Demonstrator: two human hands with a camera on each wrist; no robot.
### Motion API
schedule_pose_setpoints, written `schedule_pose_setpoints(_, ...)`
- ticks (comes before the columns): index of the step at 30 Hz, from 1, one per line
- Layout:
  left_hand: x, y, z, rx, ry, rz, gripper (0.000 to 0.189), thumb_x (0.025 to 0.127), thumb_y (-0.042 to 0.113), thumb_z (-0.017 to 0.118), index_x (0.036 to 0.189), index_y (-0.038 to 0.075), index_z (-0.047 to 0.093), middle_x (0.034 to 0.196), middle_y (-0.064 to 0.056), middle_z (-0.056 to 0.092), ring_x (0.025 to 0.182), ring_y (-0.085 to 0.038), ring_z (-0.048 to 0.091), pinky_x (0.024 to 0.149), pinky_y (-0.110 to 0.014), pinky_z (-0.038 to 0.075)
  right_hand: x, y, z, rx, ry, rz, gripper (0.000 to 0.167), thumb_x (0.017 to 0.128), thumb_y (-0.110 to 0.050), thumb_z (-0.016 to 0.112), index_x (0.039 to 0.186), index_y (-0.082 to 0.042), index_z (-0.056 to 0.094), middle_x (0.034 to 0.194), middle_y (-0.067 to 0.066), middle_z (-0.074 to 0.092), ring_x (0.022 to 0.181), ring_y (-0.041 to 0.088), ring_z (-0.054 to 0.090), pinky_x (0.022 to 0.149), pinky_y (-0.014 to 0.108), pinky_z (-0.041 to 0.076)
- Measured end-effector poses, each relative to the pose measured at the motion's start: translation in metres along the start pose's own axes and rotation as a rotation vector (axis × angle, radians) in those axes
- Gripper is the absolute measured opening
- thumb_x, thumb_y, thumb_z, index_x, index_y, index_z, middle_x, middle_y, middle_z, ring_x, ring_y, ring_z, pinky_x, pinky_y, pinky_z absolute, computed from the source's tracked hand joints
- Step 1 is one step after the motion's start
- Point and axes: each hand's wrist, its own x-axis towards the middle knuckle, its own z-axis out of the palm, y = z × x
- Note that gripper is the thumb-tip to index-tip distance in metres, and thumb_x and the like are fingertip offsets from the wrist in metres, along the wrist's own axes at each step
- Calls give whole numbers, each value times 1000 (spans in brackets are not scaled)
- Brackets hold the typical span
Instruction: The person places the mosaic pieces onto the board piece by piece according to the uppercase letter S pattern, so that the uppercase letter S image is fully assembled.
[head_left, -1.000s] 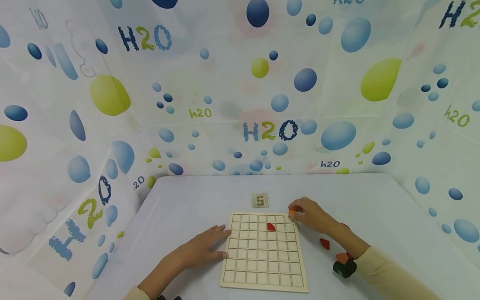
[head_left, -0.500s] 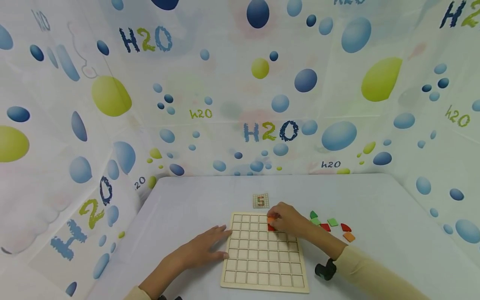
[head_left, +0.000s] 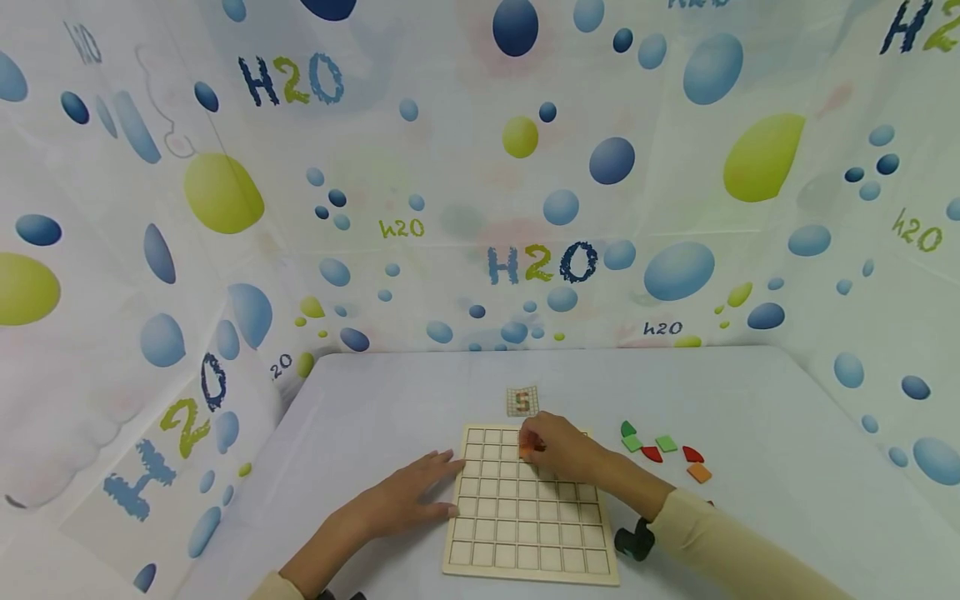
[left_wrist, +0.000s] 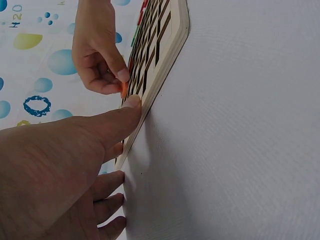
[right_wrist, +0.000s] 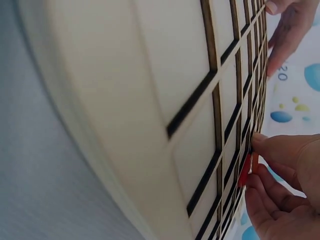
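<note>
A wooden grid board (head_left: 525, 533) lies flat on the white table. Along its left edge rests my left hand (head_left: 408, 496), fingers spread and thumb touching the rim; in the left wrist view the thumb (left_wrist: 122, 117) sits on the frame. My right hand (head_left: 566, 450) is over the upper middle of the grid, pinching a small orange tile (head_left: 526, 451) at a cell. A red tile (right_wrist: 244, 171) sits beside the orange tile (right_wrist: 255, 162) in the right wrist view; from the head it is hidden behind the right hand.
Behind the board lies a small pattern card (head_left: 522, 401). To the right are loose tiles: a dark green one (head_left: 627, 428), light green squares (head_left: 666, 443), red curved pieces (head_left: 693, 454) and an orange square (head_left: 699, 473). Patterned sheets wall in the table.
My right hand has carried the orange tile leftward from the board's far right corner to the upper middle of the grid. The left hand stays in place.
</note>
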Motion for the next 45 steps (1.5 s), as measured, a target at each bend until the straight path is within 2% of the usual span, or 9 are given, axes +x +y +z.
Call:
schedule_pose_setpoints(4, 0, 0, 0, 3, 2, 0, 73, 100, 53, 69, 161, 21, 46, 170, -14, 37, 159, -40, 29, 124, -65, 31, 0, 0, 1, 1, -9, 2, 4, 99, -6, 74, 99, -7, 70, 98, 1, 60, 88, 11, 57, 76, 26, 53)
schedule_pose_setpoints(16, -1, 3, -1, 12, 0, -2, 72, 100, 52, 69, 161, 20, 46, 169, -14, 37, 158, -40, 30, 123, -65, 32, -2, 1, -1, -33, -17, -45, 4, 100, -9, 74, 100, -7, 71, 99, 2, 61, 85, 11, 54, 73, 24, 51)
schedule_pose_setpoints(22, 0, 4, 0, 8, -3, -11, 72, 100, 51, 69, 161, 20, 46, 170, -14, 37, 159, -40, 29, 123, -65, 31, -1, 4, -1, -70, -25, -34, 4, 100, -13, 74, 102, -11, 71, 99, -1, 60, 85, 10, 51, 72, 24, 47)
schedule_pose_setpoints(26, 0, 4, -1, -1, -4, -11, 72, 100, 50, 70, 160, 20, 47, 169, -14, 37, 159, -40, 29, 123, -66, 31, -3, 6, 0, -98, -23, -27, 5, 100, -13, 75, 104, -13, 72, 102, -2, 60, 87, 11, 50, 75, 26, 47)
schedule_pose_setpoints(30, 0, 4, -1, -8, -3, -7, 72, 100, 49, 71, 160, 19, 47, 169, -14, 37, 159, -41, 29, 123, -66, 31, -6, 10, -4, -118, -14, -17, 11, 100, -13, 75, 110, -11, 73, 107, -1, 63, 95, 14, 57, 83, 32, 54)
schedule_pose_setpoints(35, 0, 5, 0, -2, 0, -4, 72, 100, 49, 71, 160, 18, 47, 169, -14, 37, 159, -41, 29, 124, -65, 31, -18, 23, -21, -82, 17, 95, 22, 101, -18, 74, 121, -11, 70, 115, 2, 64, 107, 20, 63, 93, 43, 58)
schedule_pose_setpoints(38, 0, 5, -1, -2, 2, -3, 72, 100, 50, 70, 160, 18, 47, 169, -15, 38, 158, -41, 29, 123, -66, 31, -29, 36, -38, -68, 52, 167, 26, 101, -18, 74, 126, -12, 68, 118, 3, 64, 109, 21, 63, 96, 44, 58)
schedule_pose_setpoints(45, 0, 2, 0, 8, -1, -10, 73, 99, 52, 69, 161, 20, 46, 170, -14, 36, 159, -40, 29, 123, -65, 31, -65, 74, -84, -34, 110, 228, 35, 100, -12, 73, 133, -4, 65, 128, 15, 65, 112, 29, 64, 96, 46, 60)
